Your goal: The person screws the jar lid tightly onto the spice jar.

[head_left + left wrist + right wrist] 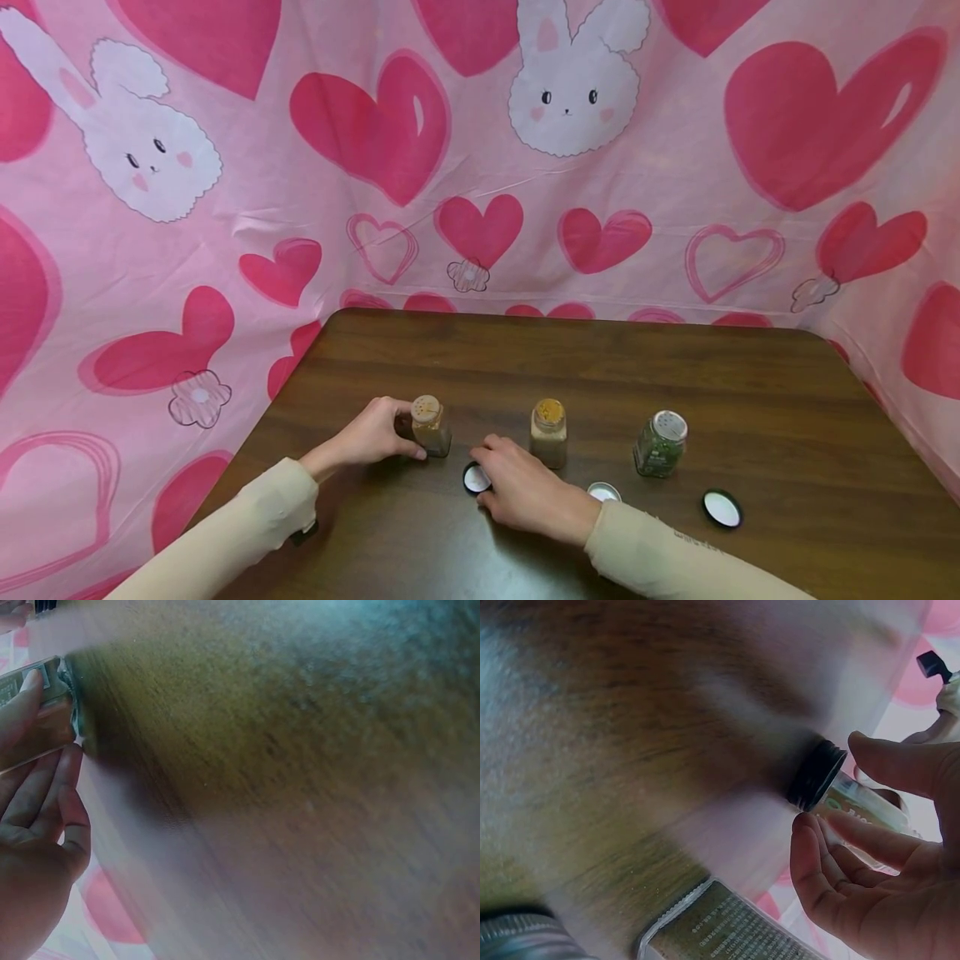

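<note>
My left hand (375,433) holds a brown spice jar (431,427) by its lower part, thumb on one side and fingers on the other; the jar stands upright with its perforated top bare. In the left wrist view, the thumb lies on the label of this jar (52,724). Just right of it, a black lid (475,478) lies on the table, white inside up. My right hand (528,492) is around this lid (817,776), fingertips close at one edge and a small gap at the thumb. Behind the right hand stands a jar with a yellow-dusted top (549,433).
A jar of green herbs (660,446) stands farther right on the brown table (600,358). A black-rimmed lid (722,508) lies beside it, inside up. Another lid (603,492) is partly hidden by the right forearm. Pink heart-patterned cloth (480,167) hangs behind the table.
</note>
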A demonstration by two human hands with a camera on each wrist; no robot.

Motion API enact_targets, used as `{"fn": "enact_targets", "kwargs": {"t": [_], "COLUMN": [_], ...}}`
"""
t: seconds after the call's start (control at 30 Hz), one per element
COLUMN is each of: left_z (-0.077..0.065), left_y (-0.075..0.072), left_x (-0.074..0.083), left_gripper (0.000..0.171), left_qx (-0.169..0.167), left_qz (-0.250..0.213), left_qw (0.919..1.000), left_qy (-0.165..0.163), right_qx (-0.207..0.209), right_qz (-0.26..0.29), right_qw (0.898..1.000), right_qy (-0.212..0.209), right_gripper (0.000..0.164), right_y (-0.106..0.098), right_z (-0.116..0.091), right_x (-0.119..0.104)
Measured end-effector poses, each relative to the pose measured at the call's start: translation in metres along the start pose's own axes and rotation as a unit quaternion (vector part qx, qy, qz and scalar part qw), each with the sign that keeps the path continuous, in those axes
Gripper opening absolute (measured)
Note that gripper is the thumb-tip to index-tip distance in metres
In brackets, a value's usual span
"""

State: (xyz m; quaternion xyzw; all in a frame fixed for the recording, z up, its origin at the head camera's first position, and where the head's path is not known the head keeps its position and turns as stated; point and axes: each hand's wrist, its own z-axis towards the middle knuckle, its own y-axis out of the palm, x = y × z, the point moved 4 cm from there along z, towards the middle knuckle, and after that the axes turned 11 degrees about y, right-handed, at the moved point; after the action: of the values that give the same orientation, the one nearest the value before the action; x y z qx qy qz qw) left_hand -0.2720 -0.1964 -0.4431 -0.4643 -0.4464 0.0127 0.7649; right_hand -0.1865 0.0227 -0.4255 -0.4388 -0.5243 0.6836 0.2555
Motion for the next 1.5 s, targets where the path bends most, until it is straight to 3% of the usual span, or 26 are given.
{"fn": "enact_targets", "kwargs": {"t": [0.4, 0.67, 1.5], "left_z": [0.0, 0.002, 0.0], "left_y": [-0.001, -0.001, -0.001], "left_x": [0.002, 0.002, 0.004], "left_gripper": [0.04, 0.04, 0.037], "left_qx": [0.001, 0.004, 0.003], "left_qz": [0.003, 0.014, 0.012], "left_qw": [1.0, 0.9998, 0.9999], "left_qy": [-0.004, 0.012, 0.002], "right_qx": [-0.001, -0.001, -0.013], "right_qz": [0.004, 0.014, 0.014], "right_qw": [1.0, 1.0, 1.0], "right_qy": [-0.005, 0.0, 0.004], "right_gripper": [0.045, 0.041, 0.033], "right_y": [0.004, 0.007, 0.012], "right_z": [0.003, 0.005, 0.009], "right_x": [0.002, 0.004, 0.003]}}
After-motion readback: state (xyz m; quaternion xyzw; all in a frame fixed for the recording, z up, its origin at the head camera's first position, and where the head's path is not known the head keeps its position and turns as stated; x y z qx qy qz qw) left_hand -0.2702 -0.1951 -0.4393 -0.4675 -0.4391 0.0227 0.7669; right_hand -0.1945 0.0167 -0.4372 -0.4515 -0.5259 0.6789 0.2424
